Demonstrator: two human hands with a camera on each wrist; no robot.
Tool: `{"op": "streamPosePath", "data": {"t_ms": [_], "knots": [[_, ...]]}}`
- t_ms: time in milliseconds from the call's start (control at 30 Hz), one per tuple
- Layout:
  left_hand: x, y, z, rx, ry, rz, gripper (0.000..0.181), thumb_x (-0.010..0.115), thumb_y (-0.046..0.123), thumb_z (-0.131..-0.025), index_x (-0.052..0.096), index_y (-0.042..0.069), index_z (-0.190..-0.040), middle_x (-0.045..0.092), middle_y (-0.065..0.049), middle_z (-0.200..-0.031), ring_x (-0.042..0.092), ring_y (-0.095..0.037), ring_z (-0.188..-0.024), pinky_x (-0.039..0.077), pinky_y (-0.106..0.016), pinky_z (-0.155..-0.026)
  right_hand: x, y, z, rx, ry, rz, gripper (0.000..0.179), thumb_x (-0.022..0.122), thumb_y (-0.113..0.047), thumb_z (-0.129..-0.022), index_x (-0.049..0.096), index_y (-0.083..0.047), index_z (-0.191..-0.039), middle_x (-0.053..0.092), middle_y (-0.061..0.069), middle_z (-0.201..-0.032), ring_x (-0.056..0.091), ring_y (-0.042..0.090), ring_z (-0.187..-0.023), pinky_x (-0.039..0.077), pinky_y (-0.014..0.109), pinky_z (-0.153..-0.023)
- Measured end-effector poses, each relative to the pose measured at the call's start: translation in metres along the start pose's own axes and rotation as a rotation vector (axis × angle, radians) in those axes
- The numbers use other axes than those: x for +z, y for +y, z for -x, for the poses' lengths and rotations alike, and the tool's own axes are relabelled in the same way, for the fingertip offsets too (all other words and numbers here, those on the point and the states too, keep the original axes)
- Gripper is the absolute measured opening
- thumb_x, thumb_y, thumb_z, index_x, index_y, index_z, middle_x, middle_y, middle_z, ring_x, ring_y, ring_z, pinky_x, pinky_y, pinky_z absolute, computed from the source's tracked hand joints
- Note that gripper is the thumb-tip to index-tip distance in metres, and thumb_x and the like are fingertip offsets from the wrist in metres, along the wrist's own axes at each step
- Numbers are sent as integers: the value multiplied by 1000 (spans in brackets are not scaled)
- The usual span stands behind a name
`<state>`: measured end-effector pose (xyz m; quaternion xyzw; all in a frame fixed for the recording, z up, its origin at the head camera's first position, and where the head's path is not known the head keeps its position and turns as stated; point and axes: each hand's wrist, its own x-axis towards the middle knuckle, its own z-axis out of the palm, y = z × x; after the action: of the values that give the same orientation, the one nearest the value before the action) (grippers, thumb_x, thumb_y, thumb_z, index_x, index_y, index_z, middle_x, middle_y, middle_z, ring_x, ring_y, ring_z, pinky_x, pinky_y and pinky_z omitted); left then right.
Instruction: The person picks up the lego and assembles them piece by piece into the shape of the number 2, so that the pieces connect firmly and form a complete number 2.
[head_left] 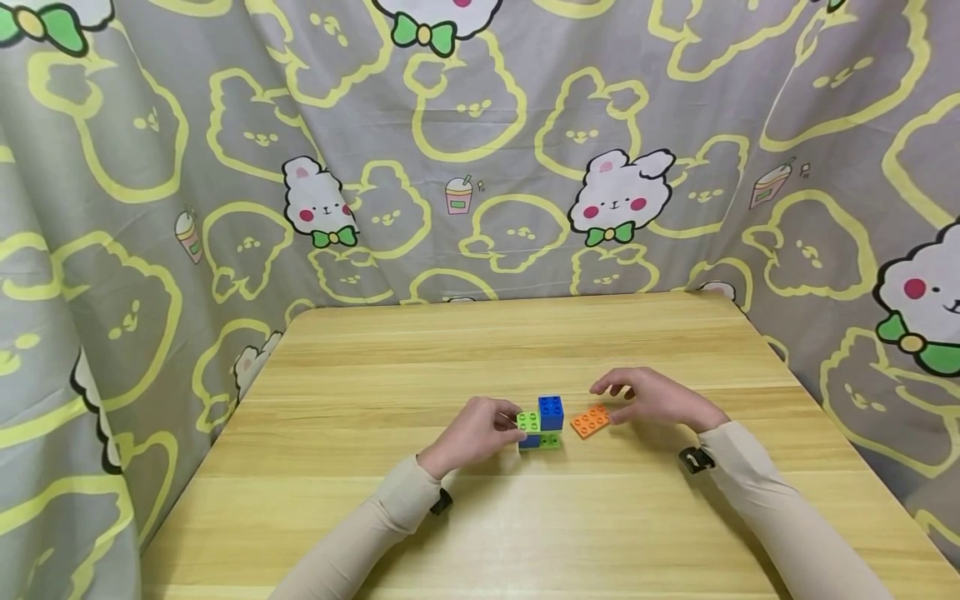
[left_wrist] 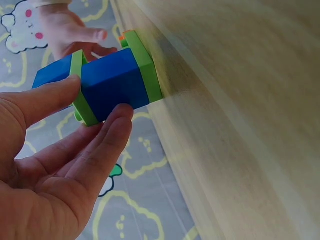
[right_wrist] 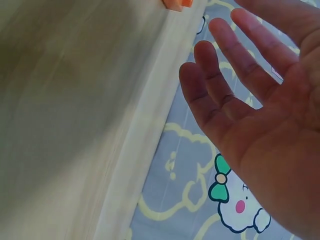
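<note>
A stack of toy building bricks stands on the table, made of green plates and blue bricks in alternating layers. The upper blue brick sits offset to the right of the lower one. My left hand pinches this stack from the left, thumb on the upper green plate and fingertips against the lower blue brick. Right of the stack lies a flat orange brick, studs up. Over its right end hovers my right hand, thumb close to the edge, fingers spread and holding nothing.
Both hands work over the middle of a light wooden table. A patterned grey curtain hangs behind the table and along its sides. A dark wrist strap piece shows under the right sleeve.
</note>
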<state>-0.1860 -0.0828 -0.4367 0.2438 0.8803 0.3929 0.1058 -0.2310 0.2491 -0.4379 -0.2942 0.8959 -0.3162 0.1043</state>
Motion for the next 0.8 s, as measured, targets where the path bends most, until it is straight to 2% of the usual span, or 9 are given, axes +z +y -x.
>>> {"op": "streamPosePath", "data": {"t_ms": [167, 500, 667, 800], "knots": [[0, 0, 0, 3, 1, -3, 33, 77, 15, -93, 71, -2, -121, 76, -13, -108, 75, -18, -91, 60, -25, -79, 6, 2, -2, -29, 4, 20, 44, 85, -11, -83, 69, -7, -124, 70, 9, -122, 63, 27, -105, 56, 45, -90], [0, 0, 0, -1, -12, 5, 33, 76, 14, -94, 71, 0, -122, 74, -13, -112, 74, -17, -93, 59, -23, -78, 14, 3, -3, -5, -34, 39, 45, 85, -10, -83, 69, -7, -126, 70, 6, -122, 62, 23, -104, 54, 43, -90], [0, 2, 1, -10, -20, -6, 35, 75, 14, -94, 69, 0, -126, 73, -13, -115, 74, -17, -93, 59, -23, -79, 17, 4, -4, -22, -50, 53, 41, 83, -7, -84, 71, -7, -124, 70, 5, -121, 63, 21, -105, 55, 40, -91], [0, 3, 2, -19, -17, -16, 36, 75, 15, -95, 68, 0, -127, 72, -13, -115, 74, -17, -94, 59, -24, -80, 18, 4, -6, -30, -50, 59, 36, 81, -7, -86, 72, -8, -121, 70, 3, -117, 62, 18, -100, 55, 36, -88]]}}
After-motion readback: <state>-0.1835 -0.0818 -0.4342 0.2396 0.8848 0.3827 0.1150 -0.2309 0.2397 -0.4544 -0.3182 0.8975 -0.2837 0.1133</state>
